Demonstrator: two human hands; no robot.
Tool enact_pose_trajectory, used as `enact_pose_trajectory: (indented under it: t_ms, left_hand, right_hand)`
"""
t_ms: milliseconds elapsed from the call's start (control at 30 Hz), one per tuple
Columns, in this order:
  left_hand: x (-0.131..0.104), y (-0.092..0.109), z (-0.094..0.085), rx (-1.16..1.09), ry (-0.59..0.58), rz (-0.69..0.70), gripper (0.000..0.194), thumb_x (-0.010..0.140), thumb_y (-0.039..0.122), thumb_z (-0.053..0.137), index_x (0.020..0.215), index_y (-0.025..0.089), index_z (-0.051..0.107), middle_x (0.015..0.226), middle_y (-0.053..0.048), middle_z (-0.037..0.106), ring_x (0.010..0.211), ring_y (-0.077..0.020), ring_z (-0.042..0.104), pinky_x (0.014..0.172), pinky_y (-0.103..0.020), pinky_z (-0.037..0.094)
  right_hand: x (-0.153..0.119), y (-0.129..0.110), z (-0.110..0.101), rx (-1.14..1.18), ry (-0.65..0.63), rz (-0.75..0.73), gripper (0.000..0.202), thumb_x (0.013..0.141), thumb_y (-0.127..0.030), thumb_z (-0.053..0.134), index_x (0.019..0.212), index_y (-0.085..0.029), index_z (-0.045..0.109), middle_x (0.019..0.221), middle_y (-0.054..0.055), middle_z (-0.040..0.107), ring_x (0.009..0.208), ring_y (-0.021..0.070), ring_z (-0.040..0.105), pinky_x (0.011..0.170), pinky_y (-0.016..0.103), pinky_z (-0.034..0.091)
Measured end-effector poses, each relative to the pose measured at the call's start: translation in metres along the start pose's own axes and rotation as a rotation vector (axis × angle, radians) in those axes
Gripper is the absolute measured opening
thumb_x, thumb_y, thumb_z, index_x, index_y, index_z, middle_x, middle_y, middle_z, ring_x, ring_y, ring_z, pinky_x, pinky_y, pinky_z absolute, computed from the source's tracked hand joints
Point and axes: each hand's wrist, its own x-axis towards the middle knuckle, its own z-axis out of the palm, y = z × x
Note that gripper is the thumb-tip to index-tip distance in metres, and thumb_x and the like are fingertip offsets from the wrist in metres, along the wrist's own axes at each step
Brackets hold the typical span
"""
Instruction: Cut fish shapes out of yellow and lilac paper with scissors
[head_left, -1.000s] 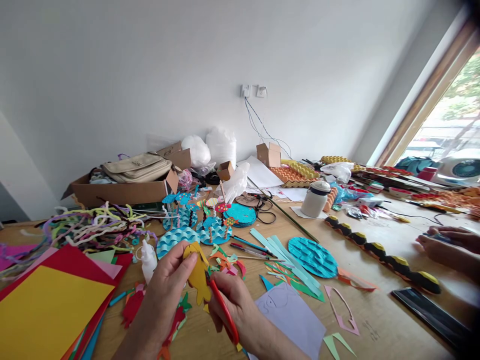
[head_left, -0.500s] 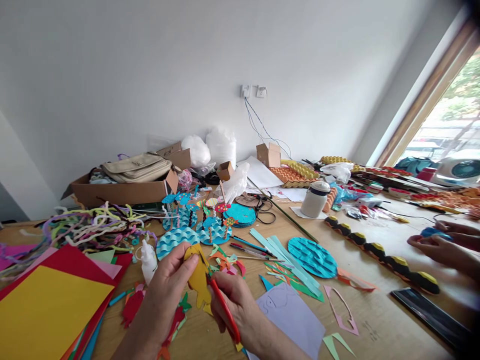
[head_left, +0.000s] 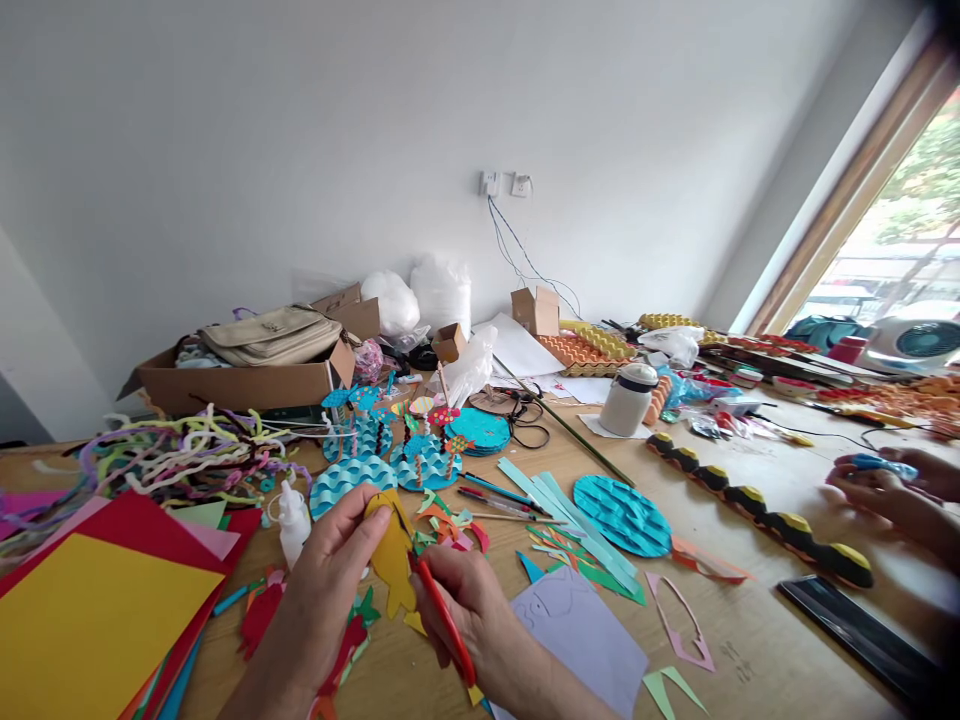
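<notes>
Head view: yellow cutout [head_left: 393, 562] between left-hand fingers [head_left: 366, 541]

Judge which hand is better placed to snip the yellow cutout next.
Probably the right hand: it holds red scissors at the edge of the yellow cutout, which the left hand grips.

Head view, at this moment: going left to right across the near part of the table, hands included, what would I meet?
Yellow sheet, white squeeze bottle, left hand, yellow paper cutout, right hand holding red-handled scissors, lilac sheet, pink paper outline, black flat object.
</notes>
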Motion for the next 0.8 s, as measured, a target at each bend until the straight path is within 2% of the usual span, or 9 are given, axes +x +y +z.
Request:
enact_pose_trajectory:
  t_ms: [167, 433, 800]
  left_hand:
    - [0.0000, 0.0012, -0.0005, 0.086, 0.023, 0.021, 0.017, 0.070, 0.038, 0.062, 0.068, 0.022, 0.056, 0.059, 0.006, 0.050, 0.055, -0.0112, 0.041, 0.050, -0.018, 0.037]
    - [0.0031, -0.0044, -0.0040, 0.205, 0.037, 0.116, 0.023, 0.073, 0.037, 0.057, 0.058, 0.023, 0.046, 0.055, 0.006, 0.038, 0.063, -0.0138, 0.044, 0.053, -0.018, 0.036]
    - [0.0064, -0.0053, -0.0026, 0.151, 0.041, 0.111, 0.021, 0.071, 0.035, 0.059, 0.058, 0.023, 0.047, 0.054, 0.006, 0.040, 0.063, -0.0143, 0.047, 0.055, -0.018, 0.039]
  right_hand:
    - [-0.0009, -0.0007, 0.0010, 0.007, -0.008, 0.017, 0.041, 0.088, -0.046, 0.044, 0.059, -0.018, 0.040, 0.045, -0.006, 0.041, 0.037, 0.0050, 0.038, 0.035, 0.014, 0.029]
    - [-0.0004, -0.0052, 0.0010, 0.006, -0.021, 0.045, 0.039, 0.088, -0.044, 0.044, 0.060, -0.018, 0.041, 0.045, -0.005, 0.042, 0.038, 0.0054, 0.038, 0.036, 0.015, 0.028]
    - [0.0000, -0.0026, 0.0014, 0.003, 0.010, 0.028, 0.038, 0.088, -0.041, 0.044, 0.058, -0.018, 0.038, 0.047, -0.007, 0.036, 0.038, 0.0046, 0.034, 0.035, 0.014, 0.027]
